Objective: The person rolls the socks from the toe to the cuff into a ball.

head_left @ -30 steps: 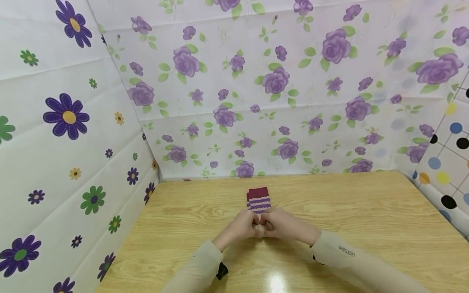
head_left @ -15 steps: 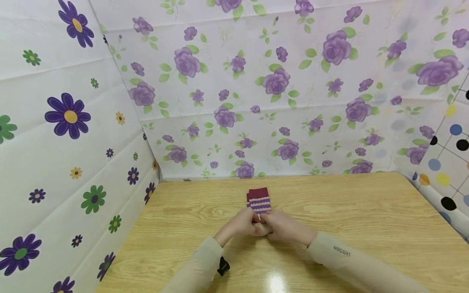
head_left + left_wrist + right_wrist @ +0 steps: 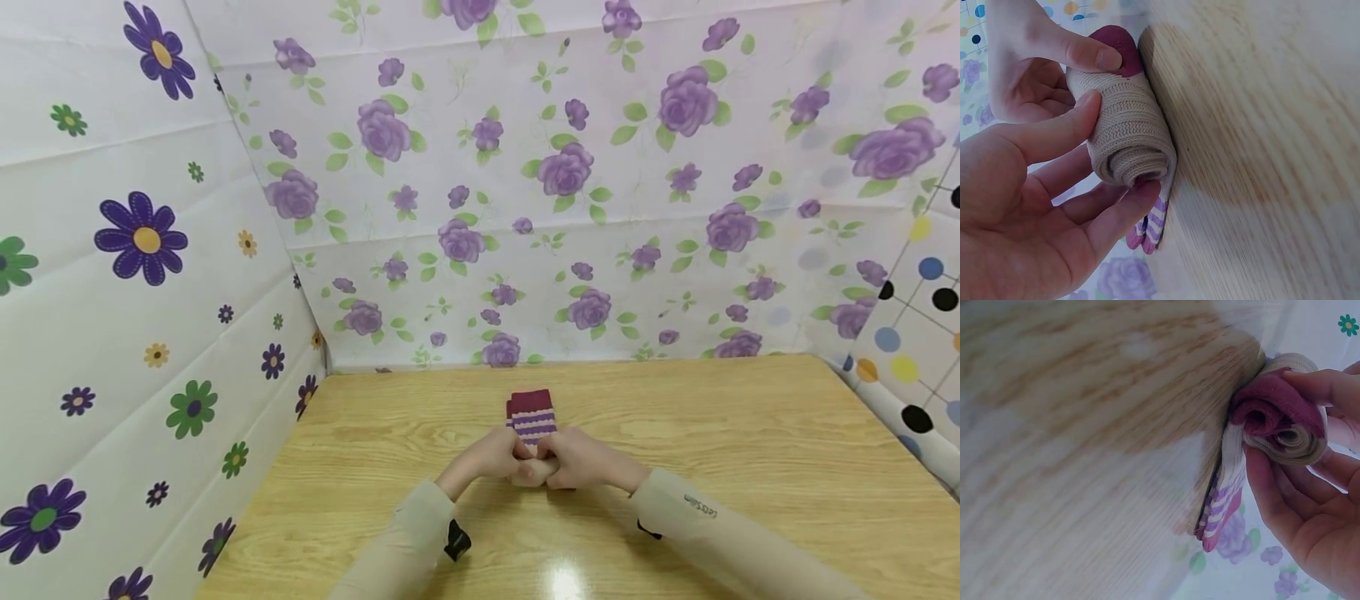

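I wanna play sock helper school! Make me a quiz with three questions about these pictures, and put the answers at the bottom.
1. Pick one. What does the left hand hold?
A) a cup
B) rolled-up socks
C) a book

2. True or false: the right hand is holding nothing.

3. Fill in the blank: the flat striped end of the socks lies on the wooden ____.

Key:
1. B
2. False; its fingers grip the rolled-up socks too.
3. table
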`<state>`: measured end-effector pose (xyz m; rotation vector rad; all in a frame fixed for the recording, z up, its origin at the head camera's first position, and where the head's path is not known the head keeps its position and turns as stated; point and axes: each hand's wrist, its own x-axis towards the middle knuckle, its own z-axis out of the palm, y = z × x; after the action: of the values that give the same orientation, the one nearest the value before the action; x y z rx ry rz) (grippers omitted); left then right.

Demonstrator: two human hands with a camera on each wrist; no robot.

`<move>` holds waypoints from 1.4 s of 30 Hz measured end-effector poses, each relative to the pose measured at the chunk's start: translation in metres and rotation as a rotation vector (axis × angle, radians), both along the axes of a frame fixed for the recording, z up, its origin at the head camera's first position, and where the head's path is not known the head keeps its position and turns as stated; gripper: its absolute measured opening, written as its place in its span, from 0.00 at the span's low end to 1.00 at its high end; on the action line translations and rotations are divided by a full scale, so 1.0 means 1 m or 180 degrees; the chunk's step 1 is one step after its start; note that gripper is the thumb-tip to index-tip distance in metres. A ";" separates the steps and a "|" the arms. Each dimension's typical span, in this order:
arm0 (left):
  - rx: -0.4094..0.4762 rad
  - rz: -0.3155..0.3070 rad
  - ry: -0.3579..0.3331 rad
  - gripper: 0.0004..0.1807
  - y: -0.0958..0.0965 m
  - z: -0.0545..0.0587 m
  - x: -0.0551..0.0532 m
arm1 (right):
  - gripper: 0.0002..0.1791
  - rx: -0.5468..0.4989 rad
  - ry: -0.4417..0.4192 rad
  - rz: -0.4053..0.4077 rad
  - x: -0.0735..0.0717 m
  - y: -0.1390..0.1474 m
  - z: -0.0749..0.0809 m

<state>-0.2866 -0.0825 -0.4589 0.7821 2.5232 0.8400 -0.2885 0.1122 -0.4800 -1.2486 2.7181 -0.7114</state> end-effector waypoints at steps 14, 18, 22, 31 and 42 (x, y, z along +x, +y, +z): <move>-0.0078 0.0088 -0.0101 0.04 0.003 0.001 0.009 | 0.09 0.0020 -0.0223 0.0065 0.003 0.000 0.003; 0.0037 0.0154 0.0111 0.04 0.003 -0.003 0.012 | 0.10 0.0032 -0.0278 0.0084 0.003 -0.001 0.005; 0.0077 0.0225 0.0586 0.04 0.006 -0.005 0.019 | 0.10 -0.0041 -0.0518 0.0093 0.003 0.000 0.007; -0.0057 0.0271 0.1167 0.04 0.015 -0.002 0.028 | 0.08 0.0007 -0.0789 0.0101 -0.003 0.004 0.012; 0.0059 0.0308 0.1002 0.04 0.016 -0.004 0.017 | 0.11 -0.0093 -0.0572 -0.0066 -0.003 0.012 0.002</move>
<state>-0.2691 -0.0665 -0.4626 0.8629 2.8526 0.8277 -0.2918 0.1241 -0.4784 -1.1050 2.5879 -0.8252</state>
